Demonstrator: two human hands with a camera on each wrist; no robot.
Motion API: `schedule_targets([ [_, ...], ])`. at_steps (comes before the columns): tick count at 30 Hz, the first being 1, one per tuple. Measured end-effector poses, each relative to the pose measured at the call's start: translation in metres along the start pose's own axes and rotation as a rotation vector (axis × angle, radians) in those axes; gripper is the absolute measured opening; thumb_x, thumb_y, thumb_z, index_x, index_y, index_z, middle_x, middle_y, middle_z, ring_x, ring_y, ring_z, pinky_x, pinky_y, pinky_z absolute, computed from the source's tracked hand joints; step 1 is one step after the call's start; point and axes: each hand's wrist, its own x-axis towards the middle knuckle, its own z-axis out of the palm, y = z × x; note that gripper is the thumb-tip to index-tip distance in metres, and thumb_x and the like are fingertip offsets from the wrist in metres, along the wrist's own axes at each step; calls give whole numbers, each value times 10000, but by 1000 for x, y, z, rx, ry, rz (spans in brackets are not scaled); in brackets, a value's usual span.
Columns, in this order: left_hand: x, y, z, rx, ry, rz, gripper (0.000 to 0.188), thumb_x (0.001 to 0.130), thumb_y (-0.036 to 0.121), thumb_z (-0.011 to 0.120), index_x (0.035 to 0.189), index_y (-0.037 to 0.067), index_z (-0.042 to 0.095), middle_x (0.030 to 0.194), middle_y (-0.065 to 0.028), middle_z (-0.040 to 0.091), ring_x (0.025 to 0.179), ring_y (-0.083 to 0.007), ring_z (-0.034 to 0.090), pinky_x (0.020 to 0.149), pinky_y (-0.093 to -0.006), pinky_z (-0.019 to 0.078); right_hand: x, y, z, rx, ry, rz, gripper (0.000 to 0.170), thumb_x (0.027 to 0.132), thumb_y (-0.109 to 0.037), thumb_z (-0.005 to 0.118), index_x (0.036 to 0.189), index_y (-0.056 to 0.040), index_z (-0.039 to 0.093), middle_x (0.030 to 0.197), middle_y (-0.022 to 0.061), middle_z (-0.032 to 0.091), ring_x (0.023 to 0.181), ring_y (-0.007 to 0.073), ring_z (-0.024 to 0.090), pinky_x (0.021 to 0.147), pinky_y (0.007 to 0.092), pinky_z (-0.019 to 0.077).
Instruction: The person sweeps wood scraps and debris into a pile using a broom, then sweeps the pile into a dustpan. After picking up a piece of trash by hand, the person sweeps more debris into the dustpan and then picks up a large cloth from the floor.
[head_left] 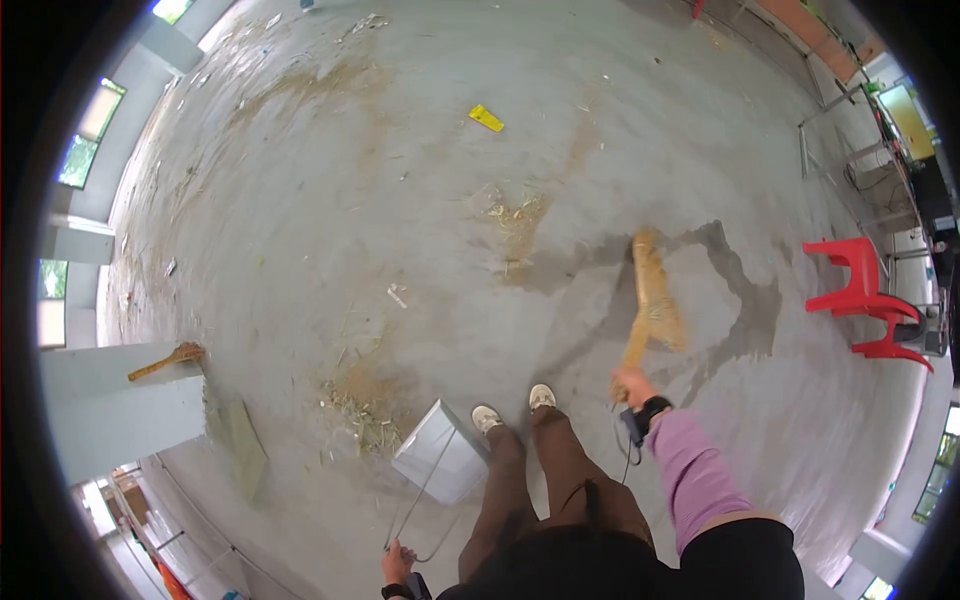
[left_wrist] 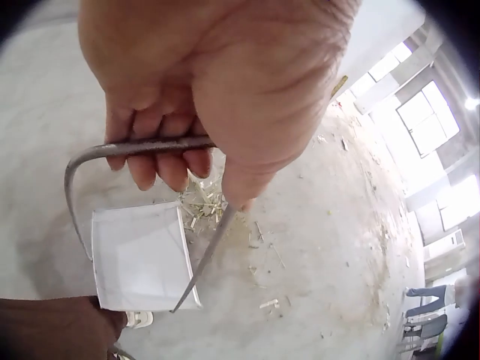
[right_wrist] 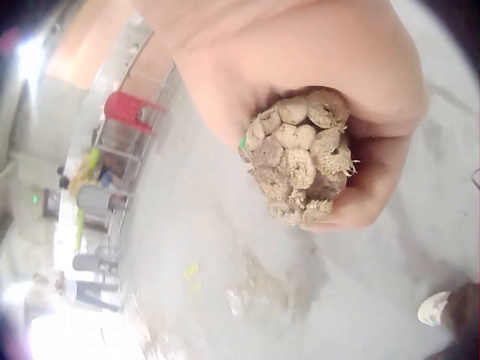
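Note:
My right hand (head_left: 632,383) grips a straw broom (head_left: 652,285) by its handle, held out to the front right; the brush is blurred. In the right wrist view, fingers wrap the handle's bundled stalk ends (right_wrist: 300,161). With curled fingers, my left hand (head_left: 398,560) holds the bent metal handle (left_wrist: 150,148) of a dustpan. The white dustpan (head_left: 440,455) is low beside my left foot, near a pile of straw bits (head_left: 368,412). A second heap of straw and dust (head_left: 518,215) lies farther ahead on the floor.
Another straw broom (head_left: 165,362) lies on a pale block (head_left: 120,410) at left. Red plastic chairs (head_left: 850,280) and tables stand along the right side. A yellow piece (head_left: 486,118) lies ahead, and a dark wet-looking patch (head_left: 745,300) marks the floor at right.

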Motion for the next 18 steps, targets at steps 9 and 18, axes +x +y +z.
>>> schedule_targets([
  [9, 39, -34, -26, -128, -63, -39, 348, 847, 339, 597, 828, 2, 512, 697, -109, 547, 625, -250, 582, 574, -384, 509, -73, 76, 279, -524, -286, 230, 161, 786, -144, 606, 826, 7, 571, 654, 64, 562, 543, 173, 557, 470, 314, 455],
  [18, 45, -16, -22, -107, -42, -36, 348, 843, 345, 600, 825, 10, 507, 701, -99, 537, 620, -241, 573, 571, -377, 500, -145, -22, 421, -294, -686, 285, 201, 739, -207, 632, 760, -18, 566, 626, 30, 547, 524, 126, 547, 455, 266, 435],
])
